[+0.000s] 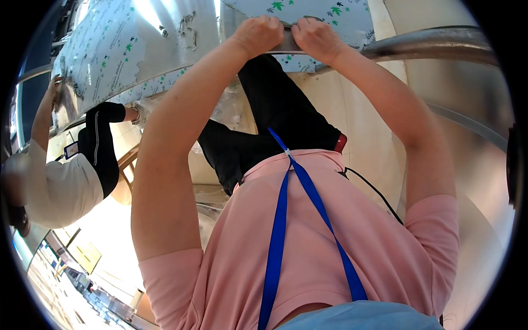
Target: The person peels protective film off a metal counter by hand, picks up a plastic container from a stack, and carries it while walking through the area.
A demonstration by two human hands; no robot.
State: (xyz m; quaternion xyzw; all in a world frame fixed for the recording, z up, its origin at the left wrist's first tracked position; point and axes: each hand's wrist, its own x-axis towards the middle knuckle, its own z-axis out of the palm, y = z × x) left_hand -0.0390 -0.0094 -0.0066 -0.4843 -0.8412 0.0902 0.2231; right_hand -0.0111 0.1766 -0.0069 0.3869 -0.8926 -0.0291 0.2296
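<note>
A metal sheet (165, 52) lies in front of me, partly covered by pale protective film (110, 66) printed with green leaves and small lettering. My left hand (259, 36) is closed at the sheet's near edge, its fingers curled at the torn border of the film. Close beside it, my right hand (317, 39) is also closed on the film's border, thumb and fingers pressed together. A narrow strip of bare grey metal (289, 42) shows between both hands. The fingertips are partly hidden by my knuckles.
A metal rail (434, 45) runs out to the right at the sheet's level. At the left, a co-worker in a white shirt (69, 190) sits with a hand on the sheet's far corner. Crumpled clear plastic (225, 107) lies below the sheet. Film scraps (188, 27) sit on top.
</note>
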